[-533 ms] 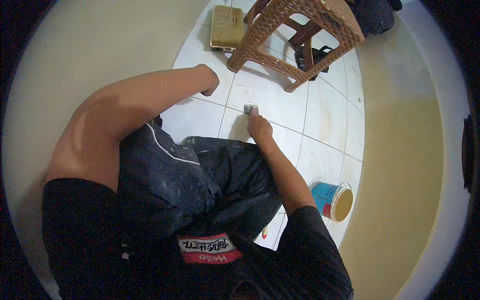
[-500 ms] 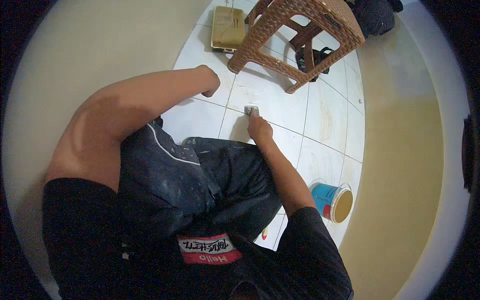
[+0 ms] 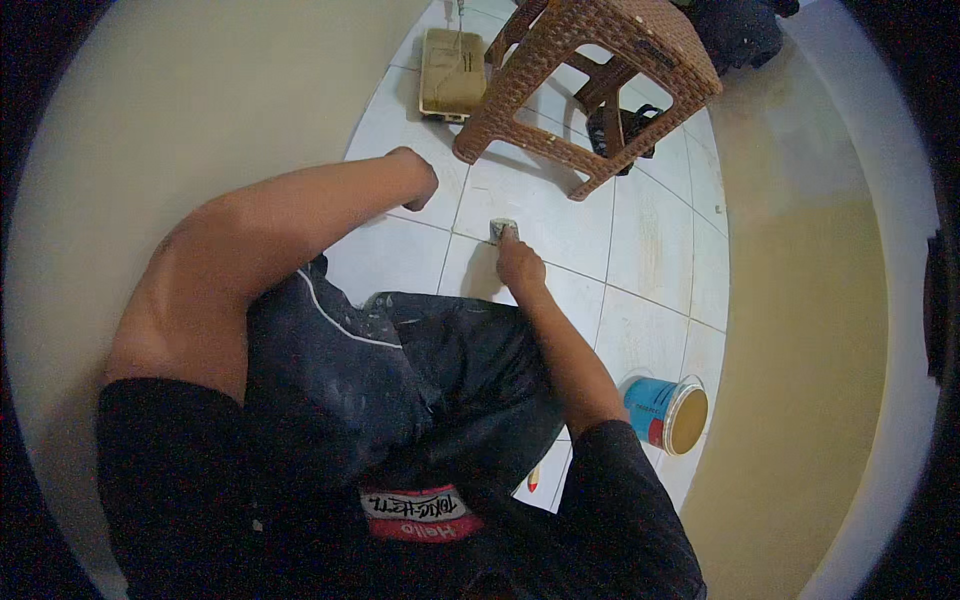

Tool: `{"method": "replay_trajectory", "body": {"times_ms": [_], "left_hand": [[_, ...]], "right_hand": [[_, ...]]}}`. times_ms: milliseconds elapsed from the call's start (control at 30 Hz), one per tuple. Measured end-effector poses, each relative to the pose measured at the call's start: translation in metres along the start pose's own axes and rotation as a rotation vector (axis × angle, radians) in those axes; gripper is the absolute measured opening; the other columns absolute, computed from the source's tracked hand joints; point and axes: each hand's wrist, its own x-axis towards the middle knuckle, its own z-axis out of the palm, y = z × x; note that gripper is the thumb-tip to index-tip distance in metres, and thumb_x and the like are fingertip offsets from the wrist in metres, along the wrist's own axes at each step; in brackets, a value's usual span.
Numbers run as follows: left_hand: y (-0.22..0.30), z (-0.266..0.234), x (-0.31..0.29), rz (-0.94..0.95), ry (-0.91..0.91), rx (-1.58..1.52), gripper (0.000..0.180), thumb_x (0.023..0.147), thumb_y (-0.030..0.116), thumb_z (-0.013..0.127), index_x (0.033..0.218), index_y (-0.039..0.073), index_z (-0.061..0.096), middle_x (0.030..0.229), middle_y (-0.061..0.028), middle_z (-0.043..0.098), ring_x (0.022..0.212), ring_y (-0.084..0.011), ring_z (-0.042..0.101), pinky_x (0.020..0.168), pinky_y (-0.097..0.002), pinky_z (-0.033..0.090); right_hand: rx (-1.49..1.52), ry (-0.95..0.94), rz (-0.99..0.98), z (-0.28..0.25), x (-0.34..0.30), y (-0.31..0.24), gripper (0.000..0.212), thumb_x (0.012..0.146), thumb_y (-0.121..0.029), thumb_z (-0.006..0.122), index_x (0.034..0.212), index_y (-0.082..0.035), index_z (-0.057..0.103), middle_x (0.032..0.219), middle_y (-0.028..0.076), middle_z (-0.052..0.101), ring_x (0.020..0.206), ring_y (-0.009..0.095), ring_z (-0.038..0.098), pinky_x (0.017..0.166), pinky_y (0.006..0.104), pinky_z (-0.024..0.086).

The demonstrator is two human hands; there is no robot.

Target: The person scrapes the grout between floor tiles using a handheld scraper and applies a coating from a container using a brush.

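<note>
My right hand (image 3: 522,268) grips a putty knife (image 3: 503,229), its flat grey blade held at the white tiled floor (image 3: 540,215) near a grout line. The handle is mostly covered by my fingers. Bent at the wrist, my left hand (image 3: 418,180) hangs over the floor by the left wall. Its fingers are turned down out of sight, so their grip does not show. My knees, in dark stained trousers (image 3: 330,350), are bent below both arms.
A brown woven-pattern plastic stool (image 3: 530,140) stands ahead. Left of it lies a paint tray (image 3: 455,75) with a tan coating. A blue paint bucket (image 3: 655,408) sits by the right wall (image 3: 790,350). A black bag (image 3: 640,130) shows behind the stool.
The whole view has shifted slightly, so stool, tray and bucket sit a little lower. My right hand still holds the putty knife in nearly the same floor spot; the left hand barely differs.
</note>
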Motion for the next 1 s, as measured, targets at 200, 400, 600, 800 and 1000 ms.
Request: {"method": "replay_trajectory", "body": {"times_ms": [200,400,600,800,1000], "left_hand": [[0.002,0.000,0.003,0.024,-0.035,0.027,0.023,0.073,0.019,0.062,0.089,0.006,0.073,0.093,-0.0122,0.072,0.084,-0.0282,0.069,0.069,-0.0446,0.054],[-0.002,0.004,0.002,0.018,-0.029,0.013,0.026,0.075,0.021,0.062,0.093,0.006,0.073,0.097,-0.0135,0.071,0.087,-0.0282,0.069,0.071,-0.0443,0.054],[0.006,-0.006,-0.004,-0.015,-0.024,0.037,0.026,0.076,0.021,0.062,0.096,0.007,0.073,0.101,-0.0123,0.071,0.091,-0.0285,0.068,0.075,-0.0450,0.054],[0.001,-0.001,-0.002,-0.013,-0.049,0.020,0.027,0.076,0.021,0.062,0.097,0.008,0.073,0.101,-0.0131,0.070,0.092,-0.0293,0.068,0.075,-0.0458,0.054],[0.005,-0.003,-0.001,0.034,-0.046,0.029,0.029,0.078,0.023,0.062,0.100,0.007,0.072,0.104,-0.0134,0.070,0.094,-0.0296,0.067,0.076,-0.0456,0.054]], "right_hand": [[0.040,0.001,0.041,0.013,0.002,0.005,0.040,0.095,-0.021,0.039,0.133,-0.009,0.041,0.105,0.021,0.067,0.094,0.036,0.068,0.080,0.0475,0.054],[0.009,-0.036,0.005,0.010,0.000,-0.005,0.040,0.094,-0.020,0.040,0.132,-0.008,0.042,0.103,0.022,0.068,0.090,0.036,0.069,0.076,0.0464,0.056],[-0.021,-0.017,-0.018,0.002,0.006,0.007,0.045,0.094,-0.018,0.042,0.137,-0.008,0.039,0.104,0.021,0.068,0.094,0.035,0.068,0.077,0.0457,0.056],[0.052,-0.007,0.019,-0.004,-0.004,-0.006,0.043,0.091,-0.013,0.042,0.133,-0.005,0.046,0.107,0.026,0.066,0.097,0.038,0.067,0.082,0.0476,0.054],[-0.024,-0.068,0.051,0.005,0.011,0.005,0.037,0.095,-0.021,0.040,0.129,-0.007,0.045,0.109,0.019,0.067,0.098,0.033,0.067,0.080,0.0464,0.055]]}}
